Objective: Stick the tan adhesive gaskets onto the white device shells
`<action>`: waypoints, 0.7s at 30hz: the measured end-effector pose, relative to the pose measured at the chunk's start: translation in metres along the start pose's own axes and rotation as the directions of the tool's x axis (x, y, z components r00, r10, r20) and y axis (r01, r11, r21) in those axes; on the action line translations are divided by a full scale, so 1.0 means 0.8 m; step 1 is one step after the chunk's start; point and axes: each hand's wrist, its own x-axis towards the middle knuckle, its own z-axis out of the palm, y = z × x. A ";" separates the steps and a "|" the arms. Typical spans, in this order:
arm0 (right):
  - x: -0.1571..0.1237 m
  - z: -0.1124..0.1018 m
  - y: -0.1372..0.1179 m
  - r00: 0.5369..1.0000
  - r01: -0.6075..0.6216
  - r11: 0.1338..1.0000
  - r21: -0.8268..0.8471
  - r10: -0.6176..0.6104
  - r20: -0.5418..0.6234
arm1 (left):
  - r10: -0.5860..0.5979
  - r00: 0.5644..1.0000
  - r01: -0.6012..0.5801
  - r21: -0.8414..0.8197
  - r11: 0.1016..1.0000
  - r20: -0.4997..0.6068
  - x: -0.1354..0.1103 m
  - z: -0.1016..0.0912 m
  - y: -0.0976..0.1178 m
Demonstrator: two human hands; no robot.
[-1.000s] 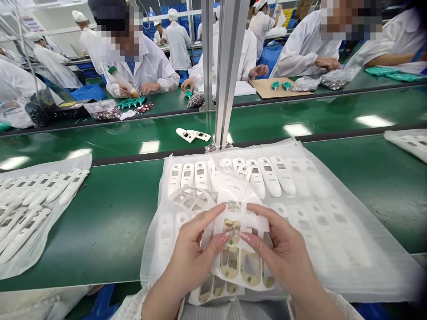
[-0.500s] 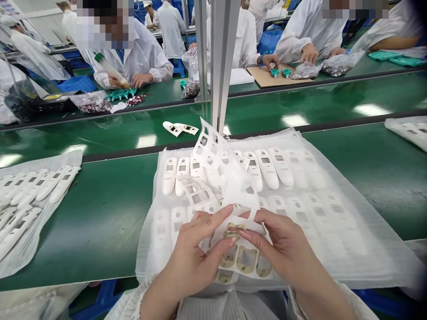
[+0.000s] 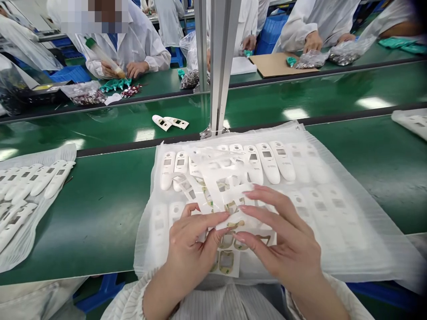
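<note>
The left hand (image 3: 190, 249) pinches the near edge of a white adhesive sheet (image 3: 227, 262), while the right hand (image 3: 276, 235) lies spread across it. The sheet's long axis runs near to far, slightly closer to the left hand, over white casings (image 3: 282, 160) on plastic film (image 3: 360, 258).

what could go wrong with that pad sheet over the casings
The tan adhesive-looking pads sit right under the left hand and right hand, so they might stick to fingers or tear. The loose white die-cut liner drapes over the white plastic casings, so it could snag or shift them.
</note>
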 end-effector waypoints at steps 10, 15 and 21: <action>0.006 0.000 0.002 0.998 0.057 0.994 0.091 -0.056 -0.009 | 0.003 1.000 -0.003 -0.002 1.000 0.025 0.000 -0.001 0.005; 0.007 -0.002 0.006 0.998 0.058 0.992 0.116 -0.060 0.017 | 0.020 1.000 -0.020 0.013 1.000 0.000 0.000 0.000 0.006; 0.000 -0.004 0.007 0.995 0.103 0.995 0.004 -0.103 -0.008 | 0.018 0.999 -0.016 0.087 0.996 -0.026 0.001 -0.005 0.010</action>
